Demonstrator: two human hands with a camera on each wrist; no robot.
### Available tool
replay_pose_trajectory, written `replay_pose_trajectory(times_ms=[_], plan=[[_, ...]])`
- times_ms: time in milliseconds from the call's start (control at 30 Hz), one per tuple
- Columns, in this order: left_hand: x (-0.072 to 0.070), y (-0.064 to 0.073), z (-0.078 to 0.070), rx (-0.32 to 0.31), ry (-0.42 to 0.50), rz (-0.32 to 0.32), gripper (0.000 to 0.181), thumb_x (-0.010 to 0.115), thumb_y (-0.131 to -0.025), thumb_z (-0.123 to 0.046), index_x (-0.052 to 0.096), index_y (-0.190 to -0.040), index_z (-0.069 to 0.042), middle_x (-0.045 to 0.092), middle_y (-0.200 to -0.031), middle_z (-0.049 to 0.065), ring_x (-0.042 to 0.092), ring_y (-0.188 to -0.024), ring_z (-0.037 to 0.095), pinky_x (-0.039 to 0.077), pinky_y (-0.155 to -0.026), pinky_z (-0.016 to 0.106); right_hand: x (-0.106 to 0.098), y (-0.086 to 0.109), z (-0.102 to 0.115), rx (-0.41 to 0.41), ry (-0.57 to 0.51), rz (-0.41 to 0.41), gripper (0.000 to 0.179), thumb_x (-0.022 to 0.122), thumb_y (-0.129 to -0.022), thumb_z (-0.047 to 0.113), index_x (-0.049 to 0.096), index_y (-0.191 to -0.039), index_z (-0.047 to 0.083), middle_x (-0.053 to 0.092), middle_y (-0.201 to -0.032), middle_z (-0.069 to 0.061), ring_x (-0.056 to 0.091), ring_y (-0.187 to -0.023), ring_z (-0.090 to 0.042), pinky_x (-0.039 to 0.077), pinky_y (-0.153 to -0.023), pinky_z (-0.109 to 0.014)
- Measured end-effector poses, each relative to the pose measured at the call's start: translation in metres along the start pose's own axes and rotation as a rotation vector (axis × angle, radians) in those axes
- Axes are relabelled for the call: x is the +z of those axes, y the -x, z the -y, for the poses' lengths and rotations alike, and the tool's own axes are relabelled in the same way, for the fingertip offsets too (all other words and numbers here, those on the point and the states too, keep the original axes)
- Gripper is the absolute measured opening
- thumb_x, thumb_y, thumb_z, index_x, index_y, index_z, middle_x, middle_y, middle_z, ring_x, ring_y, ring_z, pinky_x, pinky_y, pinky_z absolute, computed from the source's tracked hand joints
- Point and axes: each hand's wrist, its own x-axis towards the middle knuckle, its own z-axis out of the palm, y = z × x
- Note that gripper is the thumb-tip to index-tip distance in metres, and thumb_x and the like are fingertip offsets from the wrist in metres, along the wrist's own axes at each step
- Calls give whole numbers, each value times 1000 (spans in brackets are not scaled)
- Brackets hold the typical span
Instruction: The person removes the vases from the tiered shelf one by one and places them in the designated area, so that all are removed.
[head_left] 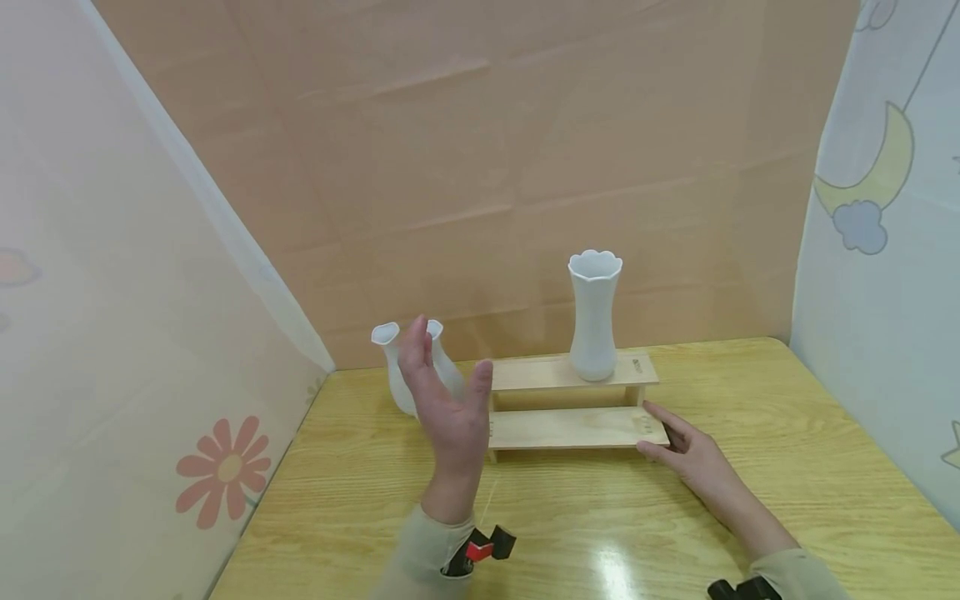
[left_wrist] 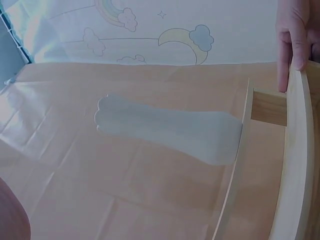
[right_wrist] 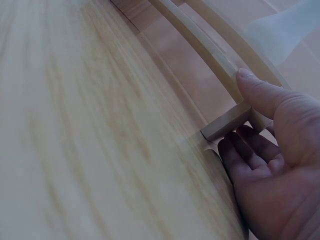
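Right fingers [head_left: 667,416] in grip on stand [head_left: 562,428], loose left fingers [head_left: 414,354] before half-hidden vases [head_left: 397,375]

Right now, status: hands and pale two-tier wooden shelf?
Right hand grips shelf, lower tier's right end. Left hand raised, empty, partly blocking head view of two curved white vases. White scalloped vase upright on upper tier.

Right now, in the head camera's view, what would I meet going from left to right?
Pink flower print, leftmost white vase, left hand, scalloped white vase on the wooden shelf, right hand, yellow moon print.
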Motion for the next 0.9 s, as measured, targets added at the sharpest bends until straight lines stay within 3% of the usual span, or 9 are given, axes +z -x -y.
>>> replay_pose_trajectory(times_ms=[367,633,900], plan=[[18,-2,-6,-16,5,31,80,77,-106,-33,38,-163,6,42,-164,20,37,-154,43,29,-129,58,-2,-1,-2,-3,-10,0,85,75,-107,40,29,-177,22,12,-182,-15,13,-165,-46,37,-99,-4],[35,-3,-13,-68,14,88,82,74,-108,-41,34,-166,0,38,-168,11,34,-157,37,27,-130,58,-1,0,-3,-8,-27,4,84,75,-108,38,29,-177,22,12,-183,-14,12,-165,-46,37,-100,-4],[56,-2,-8,-84,38,91,83,74,-107,-46,37,-165,1,39,-168,11,37,-155,39,29,-130,54,0,0,-2,-11,-15,-4,84,75,-107,38,30,-176,21,14,-182,-16,13,-165,-46,37,-100,-4]])
